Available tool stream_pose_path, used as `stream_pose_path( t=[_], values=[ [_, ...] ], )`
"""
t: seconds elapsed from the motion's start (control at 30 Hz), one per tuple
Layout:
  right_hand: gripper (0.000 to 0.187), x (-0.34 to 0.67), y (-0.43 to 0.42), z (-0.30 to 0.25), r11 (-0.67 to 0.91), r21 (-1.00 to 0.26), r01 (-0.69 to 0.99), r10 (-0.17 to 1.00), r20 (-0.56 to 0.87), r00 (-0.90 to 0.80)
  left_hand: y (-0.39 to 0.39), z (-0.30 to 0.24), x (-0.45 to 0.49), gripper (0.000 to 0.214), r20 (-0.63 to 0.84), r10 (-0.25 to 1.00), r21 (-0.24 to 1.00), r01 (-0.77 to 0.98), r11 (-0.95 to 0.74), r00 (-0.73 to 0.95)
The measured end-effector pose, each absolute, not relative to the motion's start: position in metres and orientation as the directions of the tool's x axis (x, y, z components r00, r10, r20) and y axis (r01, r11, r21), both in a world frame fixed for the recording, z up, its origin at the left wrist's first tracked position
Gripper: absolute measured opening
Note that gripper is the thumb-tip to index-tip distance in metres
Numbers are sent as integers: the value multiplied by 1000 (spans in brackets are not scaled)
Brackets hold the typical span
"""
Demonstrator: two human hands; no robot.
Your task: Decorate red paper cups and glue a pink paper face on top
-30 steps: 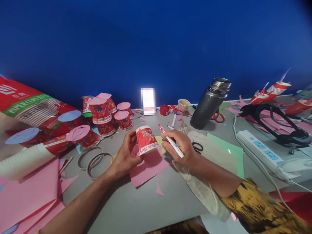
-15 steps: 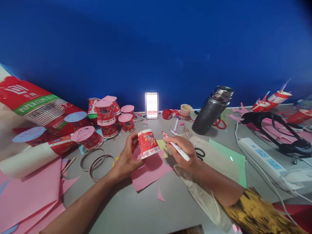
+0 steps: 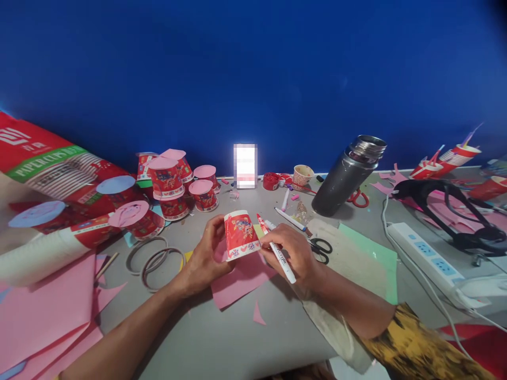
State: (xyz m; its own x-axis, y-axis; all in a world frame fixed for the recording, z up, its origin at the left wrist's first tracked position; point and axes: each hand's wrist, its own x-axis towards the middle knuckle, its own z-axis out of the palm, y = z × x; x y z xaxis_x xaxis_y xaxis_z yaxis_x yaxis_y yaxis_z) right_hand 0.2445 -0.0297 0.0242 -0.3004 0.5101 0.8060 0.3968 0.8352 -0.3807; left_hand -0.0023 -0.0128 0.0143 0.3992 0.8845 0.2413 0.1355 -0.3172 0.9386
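Note:
My left hand (image 3: 204,258) grips a red patterned paper cup (image 3: 241,235), held upside down and slightly tilted above the table. In my right hand (image 3: 295,253) is a white marker (image 3: 282,259) with a red tip, pointing up and away from me. The right fingertips are close to the cup's lower right rim; whether they touch it I cannot tell. Beneath the cup lies a sheet of pink paper (image 3: 233,285). A pair of scissors (image 3: 321,248) with black handles shows just beyond my right hand, its blades hidden.
Several red cups topped with pink paper discs (image 3: 166,179) are stacked at the back left. Tape rings (image 3: 162,269) lie left of my left hand. A dark flask (image 3: 344,179) stands at the back right, near a power strip (image 3: 428,258) and cables. Folded pink paper (image 3: 47,316) fills the front left.
My right hand has moved left, nearer the cup, and the marker now points more steeply upward. More of the scissors' handles shows. The cup stays in my left hand, nearly unmoved.

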Motion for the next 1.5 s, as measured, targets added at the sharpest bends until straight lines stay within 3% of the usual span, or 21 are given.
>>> stream_pose_path(
  t=[0.17, 0.27, 0.43, 0.6, 0.83, 1.13, 1.33, 1.5],
  values=[
    [26, 247, -32, 30, 835, -230, 500, 438, 827, -352, -13, 17, -7, 95, 245, 855, 932, 132, -338, 456],
    [26, 247, -33, 25, 837, -203, 509, 442, 799, -408, -14, 20, -9, 97, 221, 874, 904, 246, -351, 433],
    [25, 245, -36, 15, 858, -159, 489, 424, 757, -498, -19, 29, -4, 89, 125, 903, 820, 470, -327, 410],
    [24, 246, -38, 11, 856, -154, 493, 428, 747, -509, -22, 27, 4, 80, 99, 910, 799, 513, -314, 403],
    [32, 252, -32, 11, 825, -301, 479, 504, 776, -380, -15, 23, -2, 77, 298, 884, 750, 485, -450, 360],
    [22, 253, -31, 19, 709, -592, 383, 679, 721, -141, -10, 16, -9, 88, 353, 857, 685, 520, -510, 375],
    [7, 250, -38, 28, 454, -826, 335, 885, 460, -66, -11, 14, -8, 88, 382, 841, 665, 517, -539, 384],
    [9, 244, -42, 26, 287, -935, 210, 956, 294, 2, -11, 15, -8, 87, 380, 841, 659, 525, -538, 385]
  ],
)
